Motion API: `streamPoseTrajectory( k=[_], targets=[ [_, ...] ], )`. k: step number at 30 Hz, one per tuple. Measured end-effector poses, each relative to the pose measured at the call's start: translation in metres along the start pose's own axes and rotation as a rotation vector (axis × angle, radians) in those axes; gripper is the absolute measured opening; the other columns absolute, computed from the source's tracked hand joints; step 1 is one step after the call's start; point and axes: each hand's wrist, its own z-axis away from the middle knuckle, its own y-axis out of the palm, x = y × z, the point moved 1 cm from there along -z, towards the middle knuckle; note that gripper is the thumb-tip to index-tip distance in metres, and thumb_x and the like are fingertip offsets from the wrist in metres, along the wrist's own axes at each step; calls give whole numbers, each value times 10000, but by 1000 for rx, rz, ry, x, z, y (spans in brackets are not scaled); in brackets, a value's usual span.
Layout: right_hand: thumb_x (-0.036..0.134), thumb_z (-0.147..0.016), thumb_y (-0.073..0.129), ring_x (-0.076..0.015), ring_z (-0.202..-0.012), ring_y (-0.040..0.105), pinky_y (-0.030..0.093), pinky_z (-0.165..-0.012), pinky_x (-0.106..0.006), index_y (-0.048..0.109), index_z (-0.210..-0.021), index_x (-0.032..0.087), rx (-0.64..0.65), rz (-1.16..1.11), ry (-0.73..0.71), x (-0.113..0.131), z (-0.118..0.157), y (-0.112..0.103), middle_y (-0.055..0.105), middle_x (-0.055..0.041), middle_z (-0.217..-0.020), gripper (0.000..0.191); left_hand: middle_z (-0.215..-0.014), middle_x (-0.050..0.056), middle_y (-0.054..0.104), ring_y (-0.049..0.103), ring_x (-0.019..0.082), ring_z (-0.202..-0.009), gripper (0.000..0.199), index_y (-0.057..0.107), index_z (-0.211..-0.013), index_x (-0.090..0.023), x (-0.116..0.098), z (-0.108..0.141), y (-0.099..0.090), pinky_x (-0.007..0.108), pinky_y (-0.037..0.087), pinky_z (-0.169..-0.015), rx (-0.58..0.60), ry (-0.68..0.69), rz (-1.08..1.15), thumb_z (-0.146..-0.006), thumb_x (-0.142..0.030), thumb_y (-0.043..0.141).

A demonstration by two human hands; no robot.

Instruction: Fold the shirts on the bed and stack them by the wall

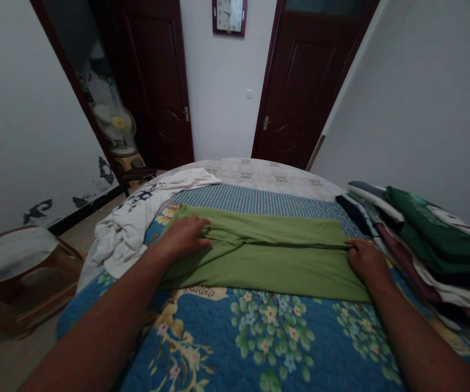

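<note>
A green garment point(284, 267), folded into a long band, lies across the blue floral cover point(273, 348). A crease runs along its middle, with small wrinkles near the left part. My left hand point(188, 234) rests on its left end, fingers apart and thumb out, gripping nothing. At the opposite end, the fingers of my right hand point(367, 261) are pinched on the folded edge of the garment. Some of the right fingertips are hidden by the hand itself. Behind the left hand, a crumpled white garment point(128, 228) with dark print lies loosely at the table's left edge.
A stack of folded clothes point(431, 256), topped by a dark green one, stands on the right. A pale patterned tablecloth point(255, 169) shows at the far edge. Left on the floor is a wooden stool point(26, 283); a fan point(116, 122) stands in the doorway behind.
</note>
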Motion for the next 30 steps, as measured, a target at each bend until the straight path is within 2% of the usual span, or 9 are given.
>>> streamPoseTrajectory(
  k=[3,8,12,15,18,23,25,27,30],
  targets=[
    [214,-836,531,-312,-1128,737,583,-1039,-457,817,-1016,188,-3,2,27,4,-2,-2,811,-141,-1131,338,-1140,127,806,733,335,-1079,306,795,-1119,-227,-14,18,0,391,537,-922,116,17,-10,-835,-331,746],
    [179,-864,544,-297,-1082,726,580,-1028,-448,808,-1076,170,-78,-10,11,12,-4,-8,798,-145,-1121,339,-1022,61,782,713,284,-963,239,740,-1022,-241,-21,32,-23,358,511,-853,-48,98,18,-808,-228,634],
    [147,-877,537,-299,-1086,709,565,-1048,-468,795,-1066,151,-128,-1,-35,18,-5,-13,787,-156,-1116,321,-1062,83,764,702,298,-1022,299,742,-1063,-229,-33,38,-29,370,506,-874,-96,136,-90,-813,-174,588],
    [139,-885,524,-300,-1061,706,559,-1038,-473,791,-1053,148,-123,14,-61,20,-5,-16,788,-155,-1094,315,-1082,72,776,707,281,-1050,343,783,-1069,-258,-44,43,-25,341,506,-889,18,124,-183,-803,-143,601],
    [152,-883,531,-288,-1053,706,549,-1037,-456,787,-1056,163,-131,-3,-66,18,-5,-16,788,-141,-1099,309,-1055,72,802,727,275,-1008,311,818,-1098,-288,-55,53,-23,330,513,-868,143,80,-179,-837,-226,660],
    [164,-801,538,-289,-1069,711,526,-1072,-462,788,-976,197,-42,-47,-86,4,-4,-6,795,-120,-1070,307,-916,42,813,712,214,-814,296,857,-1062,-245,-63,74,-22,278,486,-710,524,167,173,-892,-423,692],
    [181,-770,535,-294,-1063,719,530,-1080,-468,789,-956,211,-1,-68,-80,-3,-3,-1,799,-112,-1060,316,-799,19,773,661,183,-702,345,855,-957,-225,-58,77,-22,268,448,-632,602,167,293,-928,-504,654],
    [201,-751,533,-304,-1073,725,538,-1081,-475,789,-950,224,23,-81,-70,-8,-3,3,803,-107,-1071,325,-729,24,734,635,186,-663,416,820,-834,-211,-45,72,-24,280,430,-614,479,84,278,-951,-549,609],
    [227,-733,529,-325,-1067,731,559,-1055,-498,785,-928,237,22,-79,-38,-11,-4,4,805,-111,-1066,322,-896,89,797,718,253,-840,388,801,-905,-202,-12,54,-30,320,487,-734,21,-206,104,-983,-493,557]
  ],
)
